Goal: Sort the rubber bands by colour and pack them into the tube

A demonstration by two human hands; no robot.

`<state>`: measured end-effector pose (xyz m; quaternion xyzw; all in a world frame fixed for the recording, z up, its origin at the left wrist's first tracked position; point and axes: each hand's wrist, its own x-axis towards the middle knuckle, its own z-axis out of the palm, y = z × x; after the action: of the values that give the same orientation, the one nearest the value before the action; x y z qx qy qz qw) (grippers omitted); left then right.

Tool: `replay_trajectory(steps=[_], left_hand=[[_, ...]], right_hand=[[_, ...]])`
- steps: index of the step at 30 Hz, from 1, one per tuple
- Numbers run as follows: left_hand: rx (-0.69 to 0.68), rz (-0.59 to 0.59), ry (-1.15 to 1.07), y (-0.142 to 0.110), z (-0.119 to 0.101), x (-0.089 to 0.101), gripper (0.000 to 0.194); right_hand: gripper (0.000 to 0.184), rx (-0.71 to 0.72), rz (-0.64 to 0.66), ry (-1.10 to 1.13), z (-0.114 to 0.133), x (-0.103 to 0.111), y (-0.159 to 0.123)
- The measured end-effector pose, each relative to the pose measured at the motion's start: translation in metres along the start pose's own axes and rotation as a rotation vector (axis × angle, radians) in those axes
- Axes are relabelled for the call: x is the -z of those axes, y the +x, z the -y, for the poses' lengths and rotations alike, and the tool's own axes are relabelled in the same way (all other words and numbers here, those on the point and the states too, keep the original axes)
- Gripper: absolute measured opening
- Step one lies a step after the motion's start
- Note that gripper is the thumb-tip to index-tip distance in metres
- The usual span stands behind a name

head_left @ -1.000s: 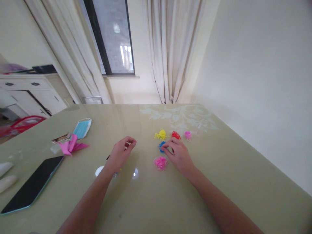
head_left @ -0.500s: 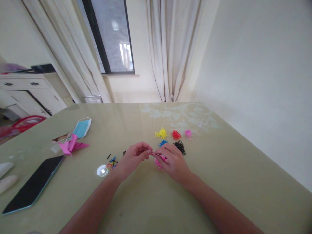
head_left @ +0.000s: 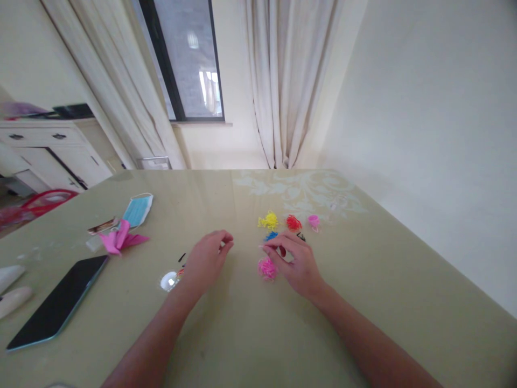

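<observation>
My right hand (head_left: 297, 261) pinches a small pink rubber band (head_left: 262, 246) between thumb and forefinger. It hovers by a pile of pink rubber bands (head_left: 267, 268) and partly covers the blue (head_left: 270, 236) and black (head_left: 301, 237) piles. My left hand (head_left: 210, 256) is apart from it, over the table to the left. Its thumb and fingers are curled together; whatever may be between the tips is too small to make out. Beneath this hand a mixed-colour pile (head_left: 181, 272) is mostly hidden, beside a clear shiny dome (head_left: 168, 281).
Behind the hands are yellow (head_left: 269, 220) and red (head_left: 293, 222) band piles and a tiny pink cup-shaped piece (head_left: 314, 221). Leftward lie a black-screened tablet (head_left: 58, 302), a pink folded-paper bird (head_left: 121, 238) and a blue face mask (head_left: 138, 210). A wall borders the table's right side.
My hands have come apart: the left moved a little leftward, over the mixed pile. The right shifted slightly, uncovering the pink pile and covering more of the black one.
</observation>
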<state>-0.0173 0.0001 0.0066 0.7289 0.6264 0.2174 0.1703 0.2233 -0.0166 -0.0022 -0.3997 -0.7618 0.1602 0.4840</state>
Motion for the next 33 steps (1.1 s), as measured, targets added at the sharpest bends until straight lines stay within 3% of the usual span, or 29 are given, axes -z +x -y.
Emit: replay_trajectory(steps=[3, 6, 13, 17, 24, 33], left_hand=[[0.186, -0.001, 0.543, -0.003, 0.013, 0.01, 0.025], [0.271, 0.113, 0.655, -0.004, 0.021, 0.013, 0.029], [0.149, 0.206, 0.633, 0.001, 0.027, 0.005, 0.033], [0.132, 0.093, 0.552, 0.004, 0.023, 0.007, 0.025], [0.09, -0.046, 0.134, 0.007, 0.012, 0.01, 0.018], [0.034, -0.087, -0.093, 0.009, 0.016, 0.005, 0.014]], right_hand=[[0.017, -0.035, -0.061, 0.062, 0.001, 0.007, 0.004], [0.019, -0.047, -0.105, 0.094, 0.003, 0.012, 0.007], [0.016, -0.048, -0.071, 0.094, 0.002, 0.018, 0.01], [0.011, -0.097, 0.162, -0.025, -0.01, 0.017, 0.012], [0.011, -0.17, 0.473, -0.172, -0.029, 0.012, 0.009], [0.01, -0.118, 0.386, -0.139, -0.024, 0.015, 0.011]])
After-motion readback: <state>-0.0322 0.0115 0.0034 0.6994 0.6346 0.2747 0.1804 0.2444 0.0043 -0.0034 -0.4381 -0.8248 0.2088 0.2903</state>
